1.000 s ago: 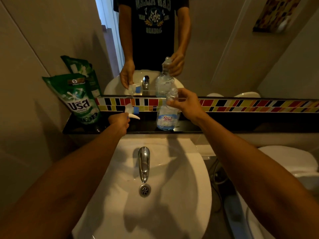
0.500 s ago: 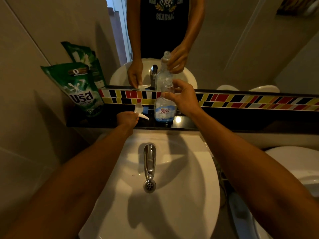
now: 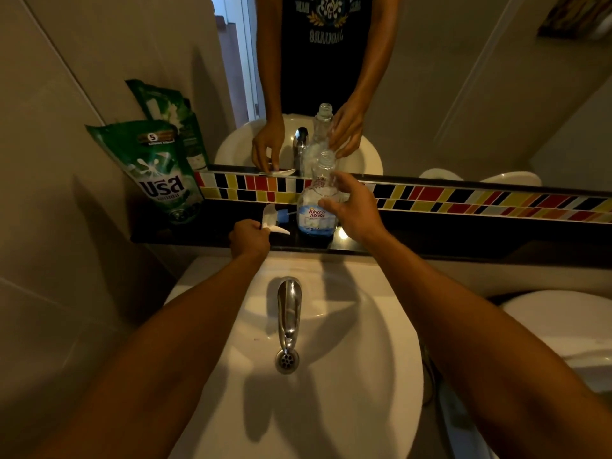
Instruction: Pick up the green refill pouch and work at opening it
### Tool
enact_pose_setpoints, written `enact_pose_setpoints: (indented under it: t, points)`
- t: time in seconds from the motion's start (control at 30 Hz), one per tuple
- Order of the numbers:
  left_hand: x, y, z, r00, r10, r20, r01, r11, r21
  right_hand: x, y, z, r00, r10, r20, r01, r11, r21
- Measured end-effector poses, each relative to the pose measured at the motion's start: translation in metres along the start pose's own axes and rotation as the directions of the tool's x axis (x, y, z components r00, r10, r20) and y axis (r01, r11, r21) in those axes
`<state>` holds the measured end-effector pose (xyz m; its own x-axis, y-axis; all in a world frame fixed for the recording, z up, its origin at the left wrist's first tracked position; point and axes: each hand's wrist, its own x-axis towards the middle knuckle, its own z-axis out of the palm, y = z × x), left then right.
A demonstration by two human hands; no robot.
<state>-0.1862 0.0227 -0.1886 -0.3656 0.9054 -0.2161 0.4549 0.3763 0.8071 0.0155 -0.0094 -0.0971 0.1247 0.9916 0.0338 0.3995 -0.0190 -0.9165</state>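
On the dark shelf (image 3: 430, 236) ahead, the right hand (image 3: 356, 210) curls loosely beside the clear, capless bottle (image 3: 316, 207), barely touching it; the left hand (image 3: 248, 238) pinches a white sprayer (image 3: 273, 220) just left.

A glossy black stone shelf (image 3: 430, 238) is seen running along the wall beneath the mirror, above the white ceramic basin. At its left end a green plastic detergent refill pouch (image 3: 155, 173) is stood upright and leaned against the wall. Near the middle a clear, uncapped plastic bottle with a blue and white label (image 3: 314, 207) is stood upright. Just left of it a white and blue spray nozzle (image 3: 276, 220) is laid on the shelf.
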Motion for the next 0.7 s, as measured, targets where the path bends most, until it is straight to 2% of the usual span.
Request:
enact_pose_setpoints:
  t: [0.27, 0.33, 0.43, 0.5, 0.57, 0.7]
  points:
    - [-0.004, -0.004, -0.037, 0.995, 0.044, -0.094, -0.05, 0.996, -0.07, -0.008, 0.005, 0.001, 1.0, -0.017, 0.01, 0.017, 1.0, 0.004]
    - [-0.004, -0.004, -0.052, 0.991, 0.056, -0.121, -0.065, 0.995, -0.079, -0.013, 0.004, 0.003, 0.993, -0.075, -0.087, 0.071, 0.996, -0.05]
    - [-0.001, -0.003, -0.079, 0.983, 0.088, -0.162, -0.103, 0.991, -0.082, -0.027, -0.001, 0.013, 0.937, -0.198, -0.288, 0.166, 0.977, -0.132]
    - [-0.001, -0.003, -0.098, 0.977, 0.114, -0.183, -0.126, 0.99, -0.057, -0.039, -0.009, 0.027, 0.903, -0.262, -0.339, 0.229, 0.964, -0.136]
    - [0.0, -0.001, -0.116, 0.971, 0.128, -0.203, -0.142, 0.988, -0.053, -0.049, -0.018, 0.047, 0.893, -0.316, -0.321, 0.288, 0.948, -0.134]
    - [0.001, 0.0, -0.151, 0.963, 0.129, -0.234, -0.148, 0.987, -0.063, -0.059, -0.037, 0.089, 0.916, -0.358, -0.183, 0.346, 0.934, -0.091]
